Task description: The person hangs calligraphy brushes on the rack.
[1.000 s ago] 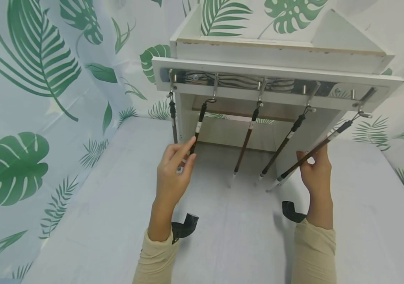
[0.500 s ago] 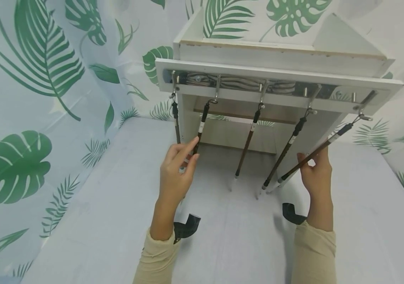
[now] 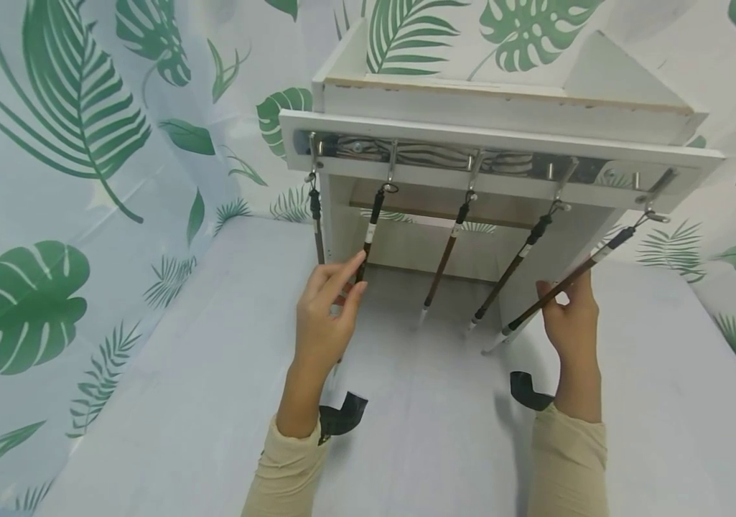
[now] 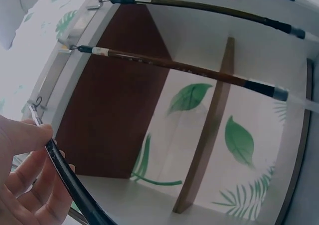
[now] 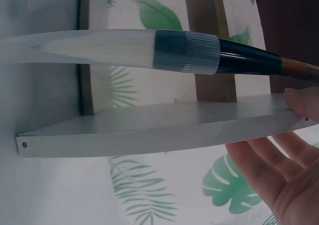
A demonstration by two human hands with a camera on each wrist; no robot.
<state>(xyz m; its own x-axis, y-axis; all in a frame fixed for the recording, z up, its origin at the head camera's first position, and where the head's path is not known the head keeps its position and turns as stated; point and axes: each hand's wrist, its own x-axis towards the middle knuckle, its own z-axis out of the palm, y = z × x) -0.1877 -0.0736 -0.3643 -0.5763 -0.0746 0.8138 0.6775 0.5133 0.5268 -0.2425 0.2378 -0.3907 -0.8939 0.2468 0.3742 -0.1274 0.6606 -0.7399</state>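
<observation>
My left hand (image 3: 325,312) pinches a calligraphy brush (image 3: 370,231), the second from the left on the hook rail (image 3: 432,152). In the left wrist view, the thumb lies across its dark handle (image 4: 75,185), below the loop on the hook. My right hand (image 3: 573,316) grips the side panel (image 5: 149,144) of the white shelf unit, thumb inside and fingers outside. Just in front of that hand hangs the rightmost brush (image 3: 568,281); its tip wears a clear cap (image 5: 99,48). The left brush (image 3: 317,215), middle brush (image 3: 450,248) and fourth brush (image 3: 513,266) hang from hooks too.
The white shelf unit (image 3: 503,111) stands on a pale surface (image 3: 432,431), with an open top compartment and a brown board (image 4: 114,95) inside. Leaf-patterned sheeting (image 3: 83,237) surrounds it. Black mounts (image 3: 344,415) sit at both wrists.
My left hand shifts slightly right with its brush. The middle and fourth brushes sway a little. My right hand keeps its grip on the panel; the head view drifts slightly.
</observation>
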